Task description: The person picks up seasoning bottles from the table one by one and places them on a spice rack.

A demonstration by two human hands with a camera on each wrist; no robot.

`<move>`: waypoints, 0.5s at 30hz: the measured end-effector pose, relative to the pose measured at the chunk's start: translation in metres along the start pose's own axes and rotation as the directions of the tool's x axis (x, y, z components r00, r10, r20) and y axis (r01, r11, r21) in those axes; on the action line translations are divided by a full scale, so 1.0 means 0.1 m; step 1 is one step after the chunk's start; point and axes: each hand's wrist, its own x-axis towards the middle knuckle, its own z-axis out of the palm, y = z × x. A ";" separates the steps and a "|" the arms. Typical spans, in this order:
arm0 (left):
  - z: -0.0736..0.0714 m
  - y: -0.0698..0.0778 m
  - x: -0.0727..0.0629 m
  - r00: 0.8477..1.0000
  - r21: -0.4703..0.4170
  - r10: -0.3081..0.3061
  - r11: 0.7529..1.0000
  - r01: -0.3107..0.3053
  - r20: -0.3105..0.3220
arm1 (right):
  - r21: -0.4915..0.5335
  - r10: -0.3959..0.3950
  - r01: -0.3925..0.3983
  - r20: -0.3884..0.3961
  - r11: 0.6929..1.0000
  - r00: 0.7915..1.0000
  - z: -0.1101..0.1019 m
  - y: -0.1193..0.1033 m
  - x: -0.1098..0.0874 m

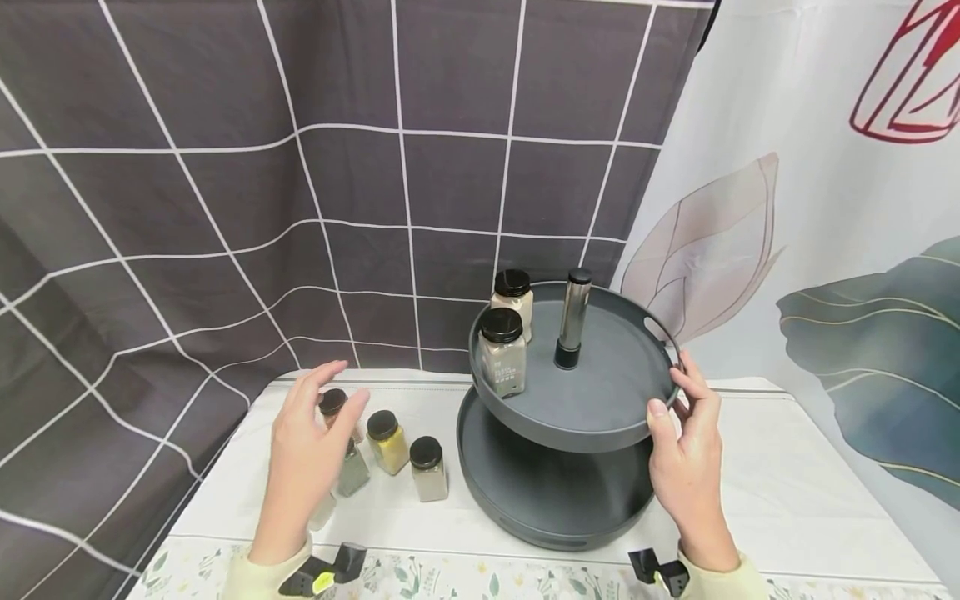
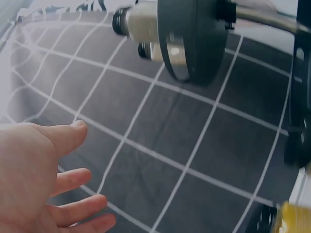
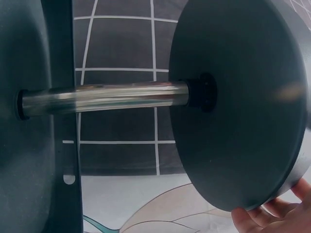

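Observation:
A dark grey two-tier round tray stands on the table, its upper tier (image 1: pixel 592 400) joined to the lower tier (image 1: pixel 555 500) by a metal post (image 3: pixel 131 97). My right hand (image 1: pixel 688 467) grips the upper tier's rim at the right, by the handle slot. Two black-lidded spice jars stand on that tier's left side: a greyish jar (image 1: pixel 504 358) in front and a beige jar (image 1: pixel 523 312) behind. My left hand (image 1: pixel 303 467) is raised, fingers apart and holding nothing, above several jars. Nearby are a yellow jar (image 1: pixel 388 446) and a pale grey jar (image 1: pixel 429 475).
Partly behind my left hand are a green-grey jar (image 1: pixel 352 473), a reddish jar (image 1: pixel 334 404) and a pale jar (image 1: pixel 322 510). A white cloth (image 1: pixel 787 483) covers the table. Behind it hang a dark grid curtain (image 1: pixel 450 183) and a white patterned curtain (image 1: pixel 750 108).

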 end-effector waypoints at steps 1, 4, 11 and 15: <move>-0.03 -0.03 -0.01 1.000 0.011 -0.006 1.000 0.006 -0.005 | 0.001 0.001 -0.001 0.001 1.000 1.000 0.00 0.00 0.00; -0.11 -0.11 -0.05 1.000 0.046 -0.023 0.999 0.023 -0.018 | -0.001 0.002 -0.002 0.003 1.000 1.000 0.00 0.00 0.00; -0.24 -0.27 -0.10 0.994 0.085 -0.106 0.990 0.108 -0.034 | -0.006 0.003 -0.003 0.003 1.000 1.000 0.00 -0.01 0.00; -0.30 -0.37 -0.13 0.988 0.104 -0.147 0.983 0.151 -0.048 | -0.005 0.001 -0.001 0.001 1.000 1.000 0.00 0.00 0.00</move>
